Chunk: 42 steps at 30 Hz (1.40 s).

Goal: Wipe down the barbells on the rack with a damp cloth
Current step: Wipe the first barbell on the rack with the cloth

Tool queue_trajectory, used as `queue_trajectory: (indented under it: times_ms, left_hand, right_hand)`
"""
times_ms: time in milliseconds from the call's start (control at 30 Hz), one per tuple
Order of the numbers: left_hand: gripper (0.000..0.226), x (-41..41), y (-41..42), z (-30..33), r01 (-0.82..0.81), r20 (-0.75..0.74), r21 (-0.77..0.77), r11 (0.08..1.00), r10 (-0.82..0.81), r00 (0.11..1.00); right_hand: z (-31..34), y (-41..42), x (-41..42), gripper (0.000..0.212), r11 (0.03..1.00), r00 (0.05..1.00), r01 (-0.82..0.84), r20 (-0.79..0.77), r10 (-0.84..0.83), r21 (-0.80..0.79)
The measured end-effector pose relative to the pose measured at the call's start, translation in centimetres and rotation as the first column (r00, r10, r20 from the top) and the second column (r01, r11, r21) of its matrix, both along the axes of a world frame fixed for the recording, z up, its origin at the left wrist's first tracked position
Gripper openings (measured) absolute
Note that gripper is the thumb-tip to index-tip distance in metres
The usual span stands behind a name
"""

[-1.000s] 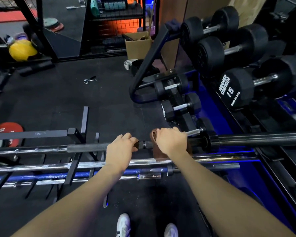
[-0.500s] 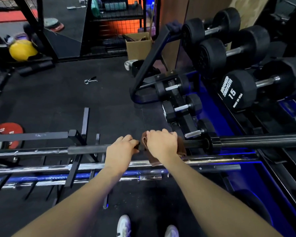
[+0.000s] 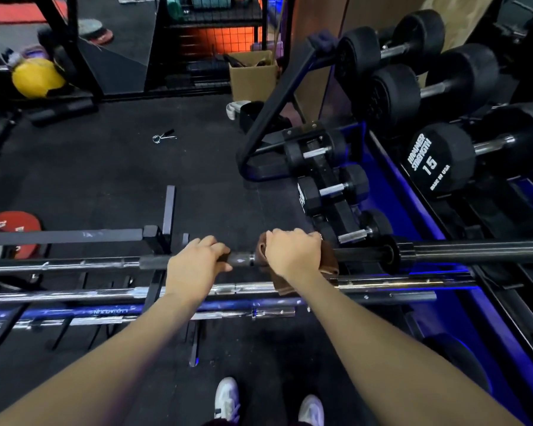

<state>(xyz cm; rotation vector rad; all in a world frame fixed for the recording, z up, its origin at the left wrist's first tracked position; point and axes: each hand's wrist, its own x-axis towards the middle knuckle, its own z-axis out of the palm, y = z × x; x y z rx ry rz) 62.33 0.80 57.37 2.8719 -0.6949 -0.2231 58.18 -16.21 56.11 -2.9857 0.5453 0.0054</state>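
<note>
Both hands are holding the top bar [image 3: 474, 252] of the rack [image 3: 154, 238]. Left hand [image 3: 194, 265] is curling its fingers tight around the bare bar. Right hand [image 3: 293, 252] is squeezing a brown cloth [image 3: 328, 265] wrapped around the bar, just beside the left hand. More bars [image 3: 74, 295] are lying below. Black dumbbells [image 3: 437, 161] are sitting to the right.
</note>
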Motion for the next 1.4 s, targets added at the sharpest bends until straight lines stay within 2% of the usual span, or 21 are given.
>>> queue_trajectory:
  times_ms: [133, 200, 300, 367, 433, 567, 700, 767, 867, 967, 1067, 1133, 1300, 1400]
  left_hand:
    - [0.031, -0.3, 0.0, -0.2, 0.007, 0.015, 0.005, 1.0, -0.007, 1.0]
    - [0.031, -0.4, -0.1, -0.3, 0.014, 0.032, 0.005, 1.0, -0.015, 0.999]
    - [0.03, -0.3, 0.0, -0.5, 0.02, 0.051, 0.006, 1.0, -0.02, 0.998]
    - [0.03, -0.2, 0.1, -0.6, 0.033, 0.048, -0.002, 0.999, -0.033, 0.998]
    - [0.032, 0.0, 0.3, -0.5, 0.059, 0.04, -0.01, 0.998, -0.058, 0.997]
    - [0.035, 0.4, 0.7, -0.2, 0.101, 0.053, 0.013, 0.995, -0.101, 0.993]
    - [0.031, 0.4, 1.0, -0.5, 0.108, 0.056, -0.029, 0.994, -0.106, 0.993]
    - [0.026, 0.4, 1.0, -0.7, 0.14, 0.081, -0.038, 0.989, -0.136, 0.987]
    - [0.026, 0.8, 1.0, -0.7, 0.154, 0.105, -0.039, 0.987, -0.149, 0.983]
    - [0.032, 0.9, 1.1, -0.4, 0.164, 0.065, -0.002, 0.986, -0.164, 0.984]
    - [0.034, 0.8, 1.2, -0.1, 0.166, 0.041, 0.004, 0.986, -0.166, 0.985]
    - [0.034, 0.6, 1.2, -0.3, 0.17, 0.051, 0.008, 0.985, -0.17, 0.984]
    - [0.031, 0.8, 1.0, -0.7, 0.154, 0.09, 0.011, 0.988, -0.154, 0.984]
    - [0.031, 0.7, 1.0, -0.6, 0.159, 0.075, 0.01, 0.987, -0.159, 0.984]
  right_hand:
    - [-2.0, 2.9, -3.2, 0.027, 0.995, 0.96, 0.044, 0.281, -0.018, -0.089]
    - [-3.0, 4.0, -4.0, 0.031, 0.996, 0.961, 0.05, 0.274, -0.029, -0.071]
    - [-1.6, 3.5, -1.9, 0.026, 0.994, 0.97, 0.052, 0.242, -0.026, -0.099]
    - [-0.2, 2.8, 0.0, 0.028, 0.999, 0.999, 0.024, 0.047, -0.022, -0.033]
    - [0.1, 2.5, 0.8, 0.032, 0.999, 0.999, 0.028, -0.045, -0.026, 0.033]
    - [-1.6, 4.0, -1.9, 0.031, 0.991, 0.977, 0.062, 0.209, -0.035, -0.122]
    - [-3.1, 4.7, -3.2, 0.032, 0.987, 0.96, 0.071, 0.279, -0.028, -0.145]
    - [-2.2, 4.4, -1.5, 0.034, 0.98, 0.97, 0.107, 0.235, -0.065, -0.17]
    - [-1.0, 3.8, 1.2, 0.041, 0.992, 0.993, 0.094, 0.084, -0.087, -0.08]
    - [-1.7, 4.1, -0.7, 0.036, 0.988, 0.977, 0.111, 0.194, -0.089, -0.107]
    - [-3.8, 4.9, -4.3, 0.035, 0.993, 0.959, 0.053, 0.282, -0.021, -0.108]
    - [-3.9, 4.7, -4.5, 0.036, 0.993, 0.956, 0.051, 0.294, -0.017, -0.106]
    - [-2.0, 3.9, -1.5, 0.038, 0.989, 0.981, 0.077, 0.187, -0.052, -0.128]
    - [-0.6, 3.6, -0.1, 0.034, 0.995, 0.998, 0.051, 0.048, -0.047, -0.09]
